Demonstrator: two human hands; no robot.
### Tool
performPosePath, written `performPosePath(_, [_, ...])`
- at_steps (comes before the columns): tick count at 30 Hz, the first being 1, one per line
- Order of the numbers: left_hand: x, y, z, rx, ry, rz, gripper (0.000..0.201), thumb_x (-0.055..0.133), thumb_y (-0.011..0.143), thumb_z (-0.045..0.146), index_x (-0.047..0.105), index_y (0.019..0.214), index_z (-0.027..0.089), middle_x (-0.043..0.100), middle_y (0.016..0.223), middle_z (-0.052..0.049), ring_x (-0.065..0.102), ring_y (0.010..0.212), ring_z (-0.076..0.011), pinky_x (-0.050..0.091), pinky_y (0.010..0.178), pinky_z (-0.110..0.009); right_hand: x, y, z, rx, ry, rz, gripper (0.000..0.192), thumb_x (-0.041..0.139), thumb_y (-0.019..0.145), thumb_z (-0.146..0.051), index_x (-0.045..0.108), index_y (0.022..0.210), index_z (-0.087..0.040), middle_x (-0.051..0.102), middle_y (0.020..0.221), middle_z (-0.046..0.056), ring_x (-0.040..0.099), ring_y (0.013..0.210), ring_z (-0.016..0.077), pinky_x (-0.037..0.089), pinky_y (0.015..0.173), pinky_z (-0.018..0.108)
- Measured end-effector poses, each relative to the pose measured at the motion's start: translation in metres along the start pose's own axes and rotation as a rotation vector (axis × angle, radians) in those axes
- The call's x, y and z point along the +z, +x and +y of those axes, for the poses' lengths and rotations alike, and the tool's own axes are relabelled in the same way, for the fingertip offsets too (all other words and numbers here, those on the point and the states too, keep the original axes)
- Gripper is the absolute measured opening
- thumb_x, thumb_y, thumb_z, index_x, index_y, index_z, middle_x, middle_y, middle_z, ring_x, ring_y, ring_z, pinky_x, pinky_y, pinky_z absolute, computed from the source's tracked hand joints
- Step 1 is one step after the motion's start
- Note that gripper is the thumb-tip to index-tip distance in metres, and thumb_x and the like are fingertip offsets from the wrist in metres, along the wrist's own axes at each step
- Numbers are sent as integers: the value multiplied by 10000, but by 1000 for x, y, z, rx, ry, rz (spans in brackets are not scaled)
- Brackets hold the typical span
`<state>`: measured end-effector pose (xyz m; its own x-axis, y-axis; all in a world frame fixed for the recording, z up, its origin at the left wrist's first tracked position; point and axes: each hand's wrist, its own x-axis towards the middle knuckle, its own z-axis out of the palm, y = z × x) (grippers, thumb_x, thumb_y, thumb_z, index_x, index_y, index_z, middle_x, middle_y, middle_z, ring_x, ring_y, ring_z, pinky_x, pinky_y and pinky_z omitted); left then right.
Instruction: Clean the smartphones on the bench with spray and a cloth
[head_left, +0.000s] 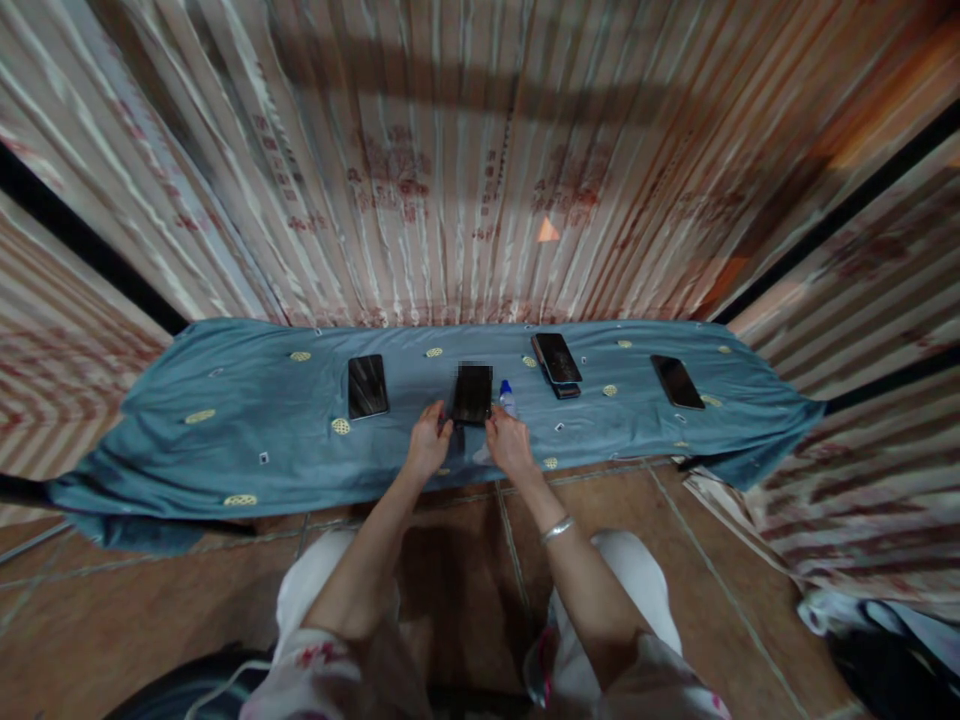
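Blue cloth (247, 400) carries the middle phone (472, 393); your left hand (427, 445) and right hand (510, 443) pinch its near corners, so you seem mid-adjustment; next calls for steady, even pressure.

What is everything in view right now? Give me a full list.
phone between the hands: 1, black, centre of the cloth, both hands at its near end
other phones: 4, black; one left, two stacked right of centre, one far right
small bottle: 1, clear with blue cap, just right of the centre phone
cloth: 1, teal with yellow motifs, covering the low surface
curtain: striped, cream and red, behind
floor tiles: brown, near side
bracelet: 1, silver, right wrist
left hand: fingers at the phone
right hand: fingers at the phone
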<state>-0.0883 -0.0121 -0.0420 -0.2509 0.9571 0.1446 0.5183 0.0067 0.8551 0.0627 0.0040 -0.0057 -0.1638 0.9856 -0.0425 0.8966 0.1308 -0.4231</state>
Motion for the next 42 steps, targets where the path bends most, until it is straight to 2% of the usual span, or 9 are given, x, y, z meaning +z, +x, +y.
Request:
performPosePath(6, [15,21,-2,-162,-179,32,390,542,748,108,610,1132,111,655,1110,-133,581,1085,-253,436,967,-392,5,-4,-9,74,-1,-47,436,386,914,-172,406,1324,-25,674,1046,202,650,980,267,467,842,336])
performPosePath(8, [20,25,-3,-204,-238,32,400,550,748,118,604,1144,111,657,1108,-130,592,1064,-246,478,906,-368,7,-2,-11,106,43,-26,446,405,907,-179,399,1327,-30,669,1064,198,647,987,261,468,840,330])
performPosePath(11, [24,30,-5,-277,-343,37,429,552,759,148,575,1186,115,649,1122,-131,630,953,-222,535,721,-313,9,2,-7,125,160,17,377,443,891,-203,508,1244,-89,676,1062,163,638,1007,248,457,867,318])
performPosePath(15, [21,35,-6,-367,-469,74,391,620,723,190,622,1106,113,690,969,-113,642,771,-188,497,576,-248,16,5,7,193,517,106,237,565,811,-258,661,1010,-170,693,1011,95,615,1028,241,435,911,329])
performPosePath(19, [14,33,-3,-433,-602,74,276,697,660,221,678,917,122,684,735,-53,612,639,-155,448,518,-214,26,4,19,323,913,137,186,676,683,-301,681,816,-172,700,863,57,626,922,224,462,862,336])
performPosePath(23, [11,27,5,-505,-724,42,204,712,628,217,670,798,112,643,605,-20,561,515,-123,435,484,-219,29,0,19,363,1084,70,193,680,664,-331,659,776,-175,658,674,-1,616,650,144,508,660,273])
performPosePath(28, [3,18,14,-549,-841,25,181,722,592,194,647,736,113,649,610,-25,579,540,-113,464,532,-224,22,-14,16,352,1439,-195,322,772,547,-422,595,634,-168,531,475,-57,476,410,72,419,433,200])
performPosePath(35, [-15,-3,23,-546,-891,19,277,751,555,223,654,799,135,664,656,-11,577,550,-110,439,498,-208,16,-36,10,330,1542,-257,427,826,459,-442,584,669,-158,506,467,-77,453,394,53,374,381,164])
performPosePath(42, [-33,-22,25,-538,-971,-17,312,749,542,195,616,822,156,635,617,31,565,528,-100,437,518,-218,15,-57,-3,316,1527,-198,433,844,444,-400,594,713,-171,587,562,-47,494,445,67,413,415,184])
